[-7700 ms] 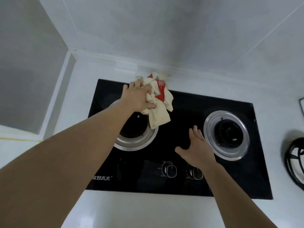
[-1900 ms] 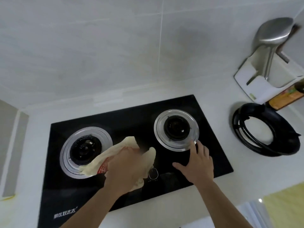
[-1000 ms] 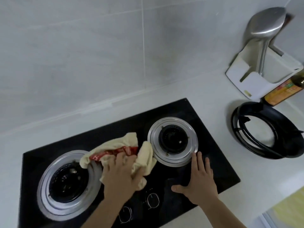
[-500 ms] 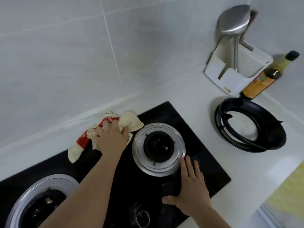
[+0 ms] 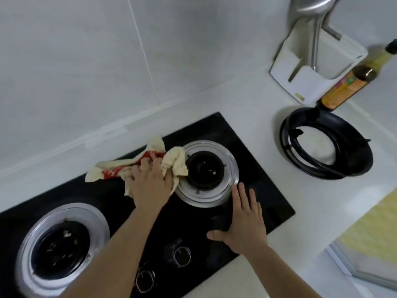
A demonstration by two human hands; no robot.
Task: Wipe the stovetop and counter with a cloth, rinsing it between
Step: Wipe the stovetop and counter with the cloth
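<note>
Cream-and-red cloth (image 5: 137, 166), gripped in the left hand (image 5: 150, 186), had slid from the stovetop's (image 5: 253, 168) back edge onto the right burner ring (image 5: 214, 190) at frame centre. The right hand (image 5: 242, 222) stayed flat, fingers spread, bracing. Glass wiping looked ongoing; tabletop (image 5: 257, 100) remained.

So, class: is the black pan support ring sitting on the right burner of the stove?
No, the pan support ring lies on the white counter, right of the stovetop.

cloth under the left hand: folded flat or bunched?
Bunched. The cloth sits crumpled in loose lumps under the left hand, one end trailing across the stovetop, another lump on the right burner's ring.
</note>
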